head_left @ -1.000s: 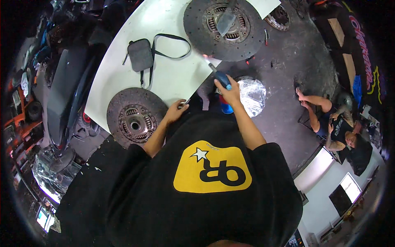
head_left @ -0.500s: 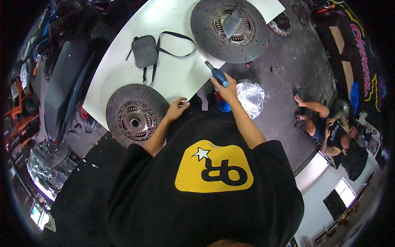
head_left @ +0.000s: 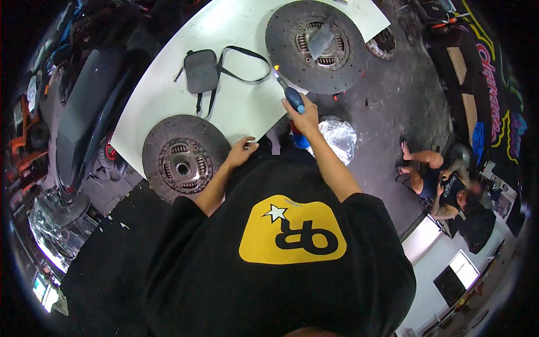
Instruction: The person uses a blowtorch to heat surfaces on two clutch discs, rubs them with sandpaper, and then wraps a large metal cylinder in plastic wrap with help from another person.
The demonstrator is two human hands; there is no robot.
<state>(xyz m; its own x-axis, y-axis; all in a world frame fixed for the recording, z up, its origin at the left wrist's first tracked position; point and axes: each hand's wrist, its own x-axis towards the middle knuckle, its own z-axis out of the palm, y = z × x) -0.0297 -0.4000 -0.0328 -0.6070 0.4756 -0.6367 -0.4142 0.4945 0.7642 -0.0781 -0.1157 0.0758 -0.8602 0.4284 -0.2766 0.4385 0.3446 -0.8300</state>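
My right hand (head_left: 304, 115) is wrapped round a blowtorch (head_left: 293, 96) with a dark blue body. A small orange flame shows at its nozzle, which points away from me, close to the left rim of the far clutch disc (head_left: 286, 62). Below that hand, part of a blue canister (head_left: 300, 139) shows. My left hand (head_left: 243, 152) rests at the near edge of the white table (head_left: 247, 106), empty, fingers loosely apart. Beside it lies the near clutch disc (head_left: 160, 149), with a splined hub. A clear, flat plastic piece (head_left: 320, 42) sits on the far disc.
A small grey shoulder bag (head_left: 201, 72) with a black strap lies on the table. Right of the table are a plastic-wrapped round object (head_left: 339, 137) and a round metal part (head_left: 382, 45). A person (head_left: 449, 188) sits at the right. A dark motorcycle seat (head_left: 90, 112) stands left.
A flame now shows at the blowtorch nozzle, where none was visible before. My right hand and the torch have shifted slightly left and away from me. My left hand stays at the table edge.
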